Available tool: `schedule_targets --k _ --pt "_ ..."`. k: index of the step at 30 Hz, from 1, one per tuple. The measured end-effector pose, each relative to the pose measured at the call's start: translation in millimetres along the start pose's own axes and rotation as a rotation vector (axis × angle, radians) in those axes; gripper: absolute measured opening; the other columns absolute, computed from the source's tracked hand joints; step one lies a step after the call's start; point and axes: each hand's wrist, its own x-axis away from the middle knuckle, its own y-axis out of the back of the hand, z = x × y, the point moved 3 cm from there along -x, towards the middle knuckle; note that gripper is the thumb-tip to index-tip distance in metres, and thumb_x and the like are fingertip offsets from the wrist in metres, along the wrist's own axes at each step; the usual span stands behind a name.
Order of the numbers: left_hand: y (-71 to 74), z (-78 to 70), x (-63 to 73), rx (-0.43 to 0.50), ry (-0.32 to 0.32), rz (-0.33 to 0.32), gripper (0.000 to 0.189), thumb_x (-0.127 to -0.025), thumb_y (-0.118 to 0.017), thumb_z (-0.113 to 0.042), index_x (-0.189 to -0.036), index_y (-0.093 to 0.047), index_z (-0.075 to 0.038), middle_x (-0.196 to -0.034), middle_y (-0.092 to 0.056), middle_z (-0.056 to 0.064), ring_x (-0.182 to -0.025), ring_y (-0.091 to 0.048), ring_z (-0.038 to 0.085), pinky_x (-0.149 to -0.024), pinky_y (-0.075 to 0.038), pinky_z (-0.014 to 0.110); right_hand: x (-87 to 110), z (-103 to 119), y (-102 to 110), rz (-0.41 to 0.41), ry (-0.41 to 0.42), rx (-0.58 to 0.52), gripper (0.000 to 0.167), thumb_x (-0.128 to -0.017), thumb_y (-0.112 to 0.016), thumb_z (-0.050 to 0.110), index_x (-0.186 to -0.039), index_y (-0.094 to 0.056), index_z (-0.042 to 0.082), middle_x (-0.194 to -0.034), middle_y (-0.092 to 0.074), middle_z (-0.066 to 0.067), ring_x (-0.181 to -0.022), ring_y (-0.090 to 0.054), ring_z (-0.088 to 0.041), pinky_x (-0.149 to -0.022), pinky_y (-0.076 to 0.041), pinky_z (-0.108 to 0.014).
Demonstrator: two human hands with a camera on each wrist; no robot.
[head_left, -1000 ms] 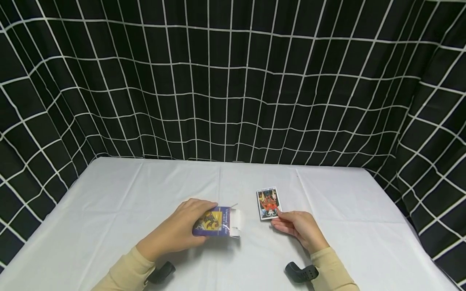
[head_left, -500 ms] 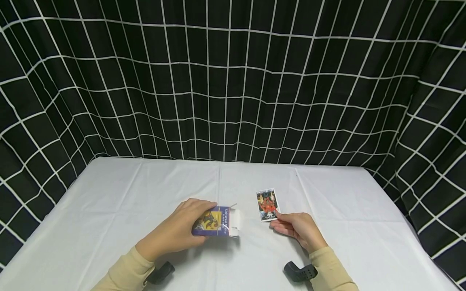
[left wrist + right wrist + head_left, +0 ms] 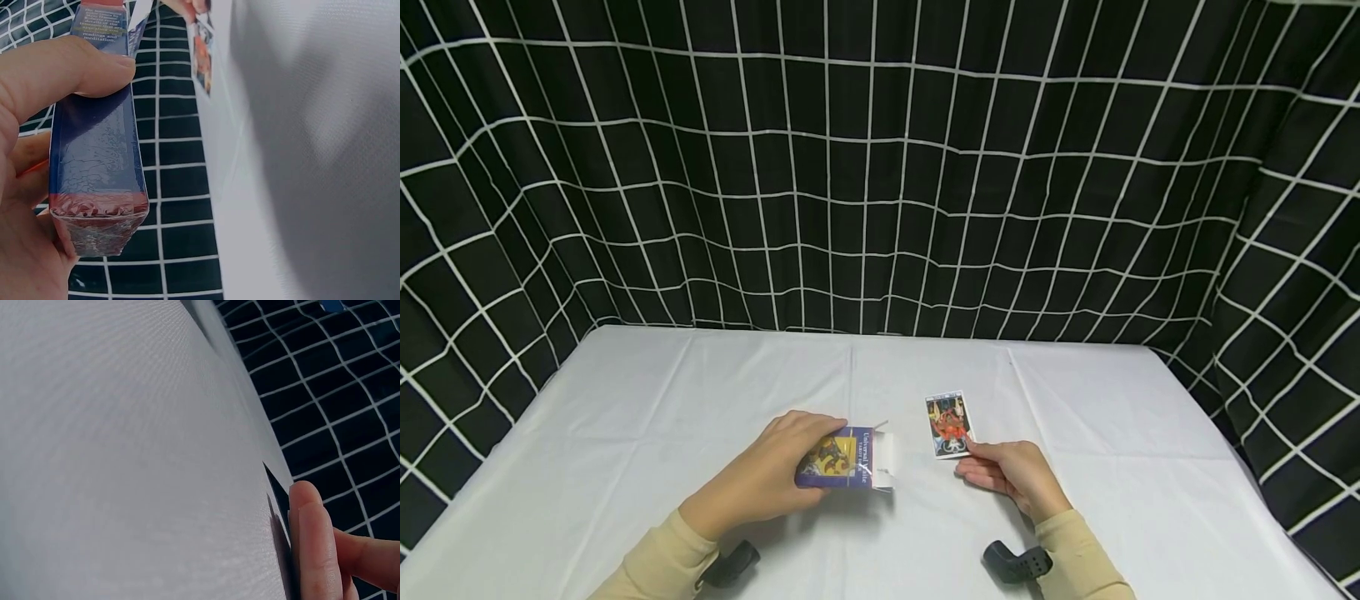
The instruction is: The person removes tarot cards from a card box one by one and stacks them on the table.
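Observation:
In the head view my left hand (image 3: 767, 471) grips a purple tarot card box (image 3: 838, 457) with a yellow picture on its face. The box's white end flap (image 3: 884, 460) stands open toward the right. The left wrist view has the thumb across the blue narrow side of the box (image 3: 100, 150), which is wrapped in clear film. To the right, my right hand (image 3: 1018, 475) pinches a colourful tarot card (image 3: 948, 423) by its near corner, picture side up. Whether more cards lie beneath it I cannot tell. The right wrist view shows the fingers (image 3: 317, 550) near the white cloth.
A white cloth (image 3: 647, 400) with fold creases covers the table. Black curtains (image 3: 865, 167) with a white grid stand behind it and at both sides. Each wrist wears a dark camera mount (image 3: 1017, 562).
My right hand has shifted slightly left and nearer with the tarot card, which is a little less tilted toward the viewer's side. The left hand and box stay in place.

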Motion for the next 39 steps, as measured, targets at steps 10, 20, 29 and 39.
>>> schedule_targets --k 10,20,29,39 --pt "1.7 -0.5 -0.1 0.0 0.003 -0.005 0.078 -0.071 -0.08 -0.02 -0.143 -0.05 -0.009 -0.138 -0.059 0.005 -0.127 -0.052 0.023 -0.111 -0.041 0.048 2.2 -0.1 -0.7 -0.041 0.001 0.031 0.033 -0.093 -0.062 0.008 -0.115 -0.059 -0.017 -0.065 -0.073 -0.007 -0.06 -0.072 -0.01 -0.061 -0.059 -0.02" --pt "2.6 -0.6 -0.6 0.001 -0.011 -0.01 0.078 -0.071 -0.081 -0.021 -0.143 -0.05 -0.01 -0.138 -0.059 0.005 -0.126 -0.052 0.022 -0.11 -0.041 0.047 0.3 0.3 -0.9 -0.06 0.003 0.045 0.033 -0.093 -0.061 0.007 -0.115 -0.058 -0.018 -0.065 -0.073 -0.008 -0.06 -0.073 -0.011 -0.062 -0.059 -0.02" --pt "2.2 -0.4 0.4 0.006 0.003 -0.003 0.078 -0.072 -0.081 -0.02 -0.143 -0.05 -0.009 -0.138 -0.059 0.005 -0.126 -0.052 0.023 -0.11 -0.041 0.047 2.6 -1.6 -1.0 0.001 0.007 -0.015 0.035 -0.096 -0.054 0.005 -0.119 -0.053 -0.021 -0.069 -0.074 -0.01 -0.065 -0.074 -0.013 -0.066 -0.061 -0.023" --pt "2.5 0.3 0.8 0.001 0.006 -0.007 0.079 -0.071 -0.082 -0.021 -0.143 -0.05 -0.01 -0.139 -0.059 0.005 -0.127 -0.051 0.023 -0.111 -0.04 0.047 5.1 -2.3 -2.9 -0.057 0.03 0.122 0.031 -0.093 -0.058 0.007 -0.112 -0.057 -0.017 -0.063 -0.072 -0.006 -0.057 -0.071 -0.009 -0.058 -0.059 -0.02"
